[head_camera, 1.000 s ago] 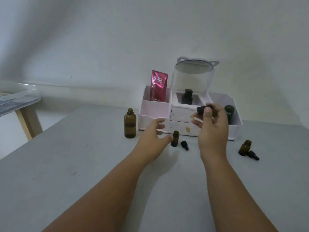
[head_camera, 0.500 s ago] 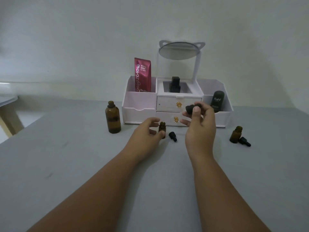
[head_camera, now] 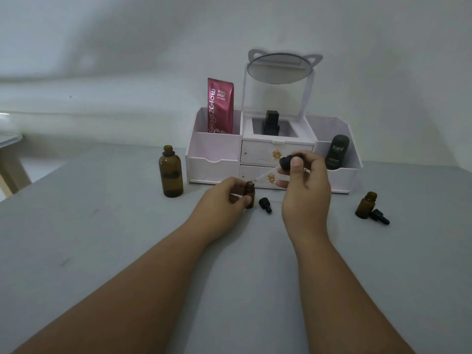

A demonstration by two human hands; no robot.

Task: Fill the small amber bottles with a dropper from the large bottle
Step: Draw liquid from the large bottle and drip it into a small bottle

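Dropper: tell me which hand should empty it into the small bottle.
Right. The right hand already holds the dropper above the small amber bottle, which the left hand steadies on the table.

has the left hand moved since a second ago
Yes. The left hand has closed in on the small amber bottle in front of the white organizer and now grips it; earlier its fingers were open, just short of it.
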